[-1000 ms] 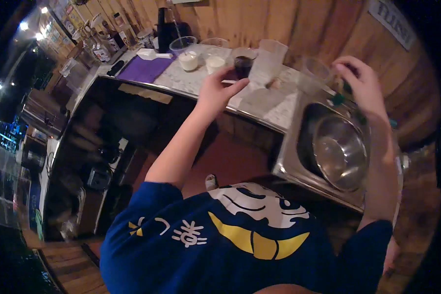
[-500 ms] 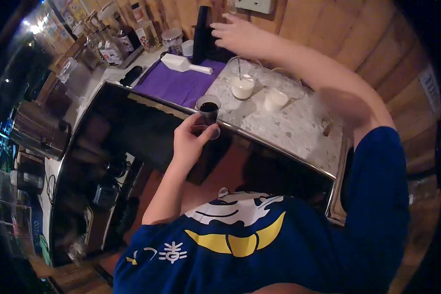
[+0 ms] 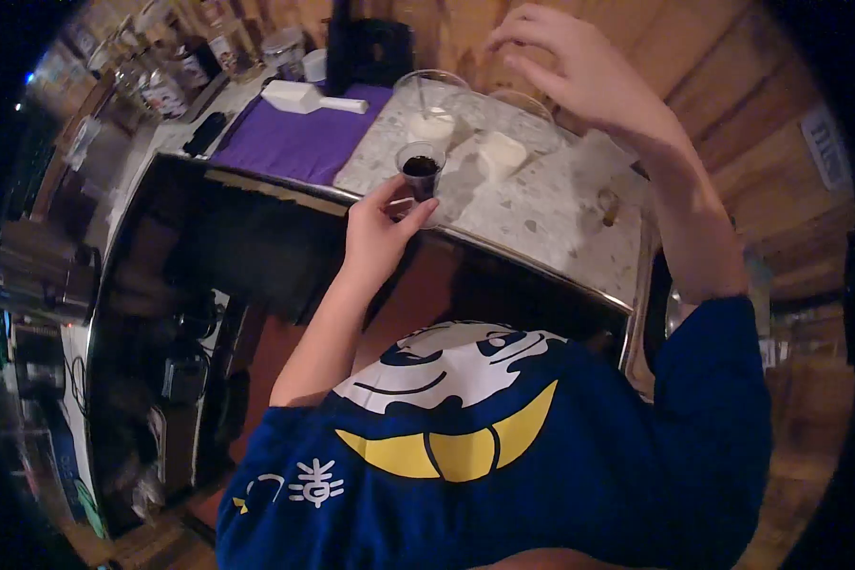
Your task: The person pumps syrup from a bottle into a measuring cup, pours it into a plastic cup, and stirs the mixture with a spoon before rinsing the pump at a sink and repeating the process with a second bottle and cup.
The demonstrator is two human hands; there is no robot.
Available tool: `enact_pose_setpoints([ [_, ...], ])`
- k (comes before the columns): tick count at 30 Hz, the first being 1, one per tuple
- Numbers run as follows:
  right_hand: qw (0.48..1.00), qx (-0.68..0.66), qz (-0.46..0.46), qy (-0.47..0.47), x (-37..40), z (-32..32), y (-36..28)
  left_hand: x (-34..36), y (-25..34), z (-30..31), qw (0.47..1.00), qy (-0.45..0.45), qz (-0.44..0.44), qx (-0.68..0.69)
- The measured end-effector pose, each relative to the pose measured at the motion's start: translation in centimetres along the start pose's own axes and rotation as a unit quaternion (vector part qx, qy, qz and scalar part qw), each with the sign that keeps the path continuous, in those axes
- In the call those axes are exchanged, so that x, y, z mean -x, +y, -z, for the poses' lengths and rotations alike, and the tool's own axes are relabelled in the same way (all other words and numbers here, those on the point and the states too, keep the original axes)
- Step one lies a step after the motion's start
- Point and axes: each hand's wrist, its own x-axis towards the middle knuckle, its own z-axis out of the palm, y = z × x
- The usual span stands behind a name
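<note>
My left hand (image 3: 378, 236) grips a small clear cup (image 3: 431, 188) of dark liquid between thumb and fingers, above the counter's front edge. Just behind it stands a clear glass with a milky white liquid (image 3: 431, 124) and a thin stirrer or spoon in it. To the right is a second vessel with white liquid (image 3: 502, 154). Raised over the back of the counter, my right hand (image 3: 562, 59) has its fingers loosely bent and the thumb apart, with nothing visible in it. It is nearest to the wooden wall and the second vessel.
A white scoop (image 3: 299, 97) lies on a purple cloth (image 3: 290, 142) at the left. Behind are a black upright object (image 3: 347, 43), jars (image 3: 285, 52) and several bottles (image 3: 161, 90). The speckled counter (image 3: 551, 223) ends at a metal-trimmed edge, with dark shelving below.
My right hand has moved away from the black object, to the right along the wall. My left hand brings the cup slightly up and right, closer to the white drinks. The view has shifted.
</note>
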Motion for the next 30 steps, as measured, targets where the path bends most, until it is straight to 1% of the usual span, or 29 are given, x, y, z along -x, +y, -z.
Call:
enact_pose_setpoints([
  [3,0.996,-0.036,-0.051,0.064,5.1,1.1,0.3,-1.1,1.0,-4.1,0.998,-0.058,-0.021,-0.011],
  [6,0.996,-0.016,-0.041,0.072,9.3,3.4,1.1,-2.1,0.6,-8.7,0.989,-0.132,-0.061,0.019],
  [10,0.991,-0.019,-0.102,0.088,15.4,4.8,2.8,-2.1,0.7,-15.7,0.983,-0.179,-0.036,0.004],
  [11,0.99,-0.016,-0.107,0.093,16.7,4.7,3.4,-2.0,1.1,-16.5,0.979,-0.172,-0.085,-0.065],
  [12,0.989,-0.013,-0.111,0.099,17.6,4.7,3.9,-1.9,1.0,-17.3,0.98,-0.176,-0.08,-0.039],
  [14,0.982,-0.053,-0.142,0.109,18.4,4.8,3.3,-1.8,0.0,-18.8,0.981,-0.182,-0.07,0.011],
  [15,0.978,-0.074,-0.156,0.114,18.7,4.8,3.3,-1.9,-1.4,-19.7,0.984,-0.167,-0.069,0.007],
  [18,0.985,-0.015,-0.111,0.131,19.1,3.8,4.8,-1.1,0.1,-20.3,0.983,-0.161,-0.053,-0.064],
  [21,0.976,-0.089,-0.163,0.115,18.5,3.7,4.3,-1.2,-0.7,-20.7,0.983,-0.154,-0.069,-0.078],
  [22,0.975,-0.101,-0.152,0.123,18.3,3.3,4.3,-1.0,-0.7,-20.7,0.983,-0.147,-0.075,-0.077],
  [24,0.974,-0.125,-0.129,0.138,18.0,2.6,4.5,-1.0,-0.6,-20.6,0.979,-0.166,-0.062,-0.099],
  [26,0.98,-0.121,-0.089,0.134,17.6,2.4,4.8,-0.8,0.3,-20.6,0.978,-0.174,-0.048,-0.107],
  [27,0.982,-0.117,-0.07,0.134,17.3,2.3,4.8,-0.7,0.4,-20.5,0.974,-0.17,-0.04,-0.141],
  [30,0.976,-0.145,-0.108,0.119,15.9,2.2,4.2,0.0,0.1,-19.1,0.984,-0.115,-0.129,-0.046],
])
